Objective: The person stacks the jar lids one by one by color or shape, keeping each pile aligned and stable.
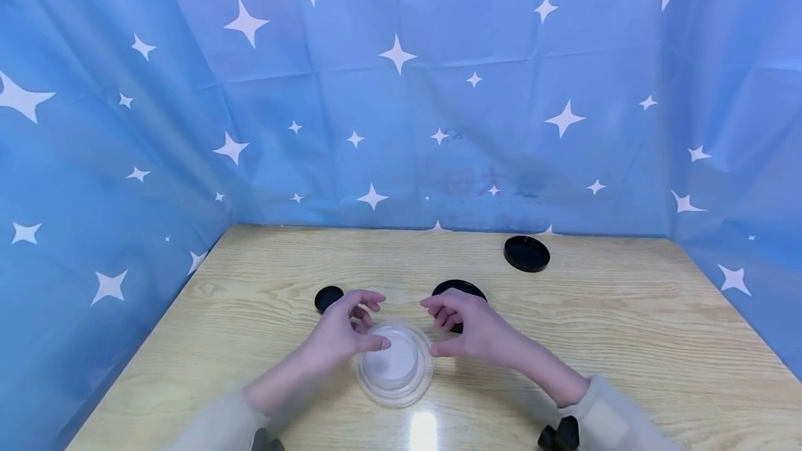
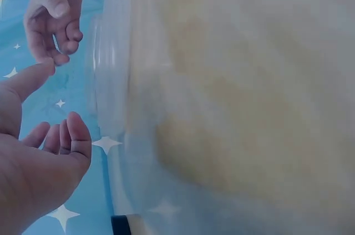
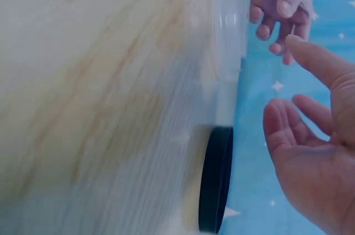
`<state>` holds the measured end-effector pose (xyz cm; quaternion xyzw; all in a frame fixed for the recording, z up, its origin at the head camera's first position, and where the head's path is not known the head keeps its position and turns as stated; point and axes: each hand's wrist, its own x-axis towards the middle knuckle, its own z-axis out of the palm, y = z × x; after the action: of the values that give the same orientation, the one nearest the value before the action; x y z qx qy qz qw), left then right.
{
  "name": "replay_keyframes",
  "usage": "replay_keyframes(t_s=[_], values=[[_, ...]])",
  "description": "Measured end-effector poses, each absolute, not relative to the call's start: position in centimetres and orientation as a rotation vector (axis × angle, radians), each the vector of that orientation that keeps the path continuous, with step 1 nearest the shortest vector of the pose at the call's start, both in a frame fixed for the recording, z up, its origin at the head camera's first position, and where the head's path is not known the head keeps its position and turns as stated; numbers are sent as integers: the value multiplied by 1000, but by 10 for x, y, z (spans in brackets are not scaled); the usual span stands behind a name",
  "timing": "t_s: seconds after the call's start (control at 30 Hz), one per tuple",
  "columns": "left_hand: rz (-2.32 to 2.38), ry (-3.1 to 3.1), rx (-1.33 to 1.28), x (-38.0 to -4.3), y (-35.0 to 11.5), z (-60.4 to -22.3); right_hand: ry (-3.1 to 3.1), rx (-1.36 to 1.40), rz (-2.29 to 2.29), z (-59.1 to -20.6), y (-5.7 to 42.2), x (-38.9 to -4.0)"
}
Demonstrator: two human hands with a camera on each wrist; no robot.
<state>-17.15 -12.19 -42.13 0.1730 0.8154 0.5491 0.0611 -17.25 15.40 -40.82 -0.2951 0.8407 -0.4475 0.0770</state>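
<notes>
A round, clear plastic container [image 1: 396, 367], apparently several rings nested or stacked, stands on the table between the two hands. My left hand [image 1: 344, 329] hovers at its left with fingers loosely bent, and the thumb overlaps the container from above in the head view. On the other side is my right hand [image 1: 473, 331], its fingers also loosely bent and holding nothing. Both wrist views show the container [image 2: 113, 52] [image 3: 228, 30] apart from the hands. Partly hidden behind the right hand lies a black round lid [image 1: 460, 287]; a smaller black lid [image 1: 328, 297] lies beyond the left hand.
A third black round lid [image 1: 527, 254] lies near the back edge of the wooden table [image 1: 626, 312]. A blue cloth with white stars [image 1: 401, 124] hangs behind the table and along its sides.
</notes>
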Motion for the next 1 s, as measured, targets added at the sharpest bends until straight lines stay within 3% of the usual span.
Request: replay_keyframes(t_s=[0.43,0.63,1.0], values=[[1583,2422,746,-223,-89,-394,2675,-787,-1428,-405,197,-177],[1463,2407,853,-245,-81,-400,2711,-704,-1456,-410,218,-183],[1371,2330,796,-258,-63,-419,2758,-571,-1321,-419,240,-191]])
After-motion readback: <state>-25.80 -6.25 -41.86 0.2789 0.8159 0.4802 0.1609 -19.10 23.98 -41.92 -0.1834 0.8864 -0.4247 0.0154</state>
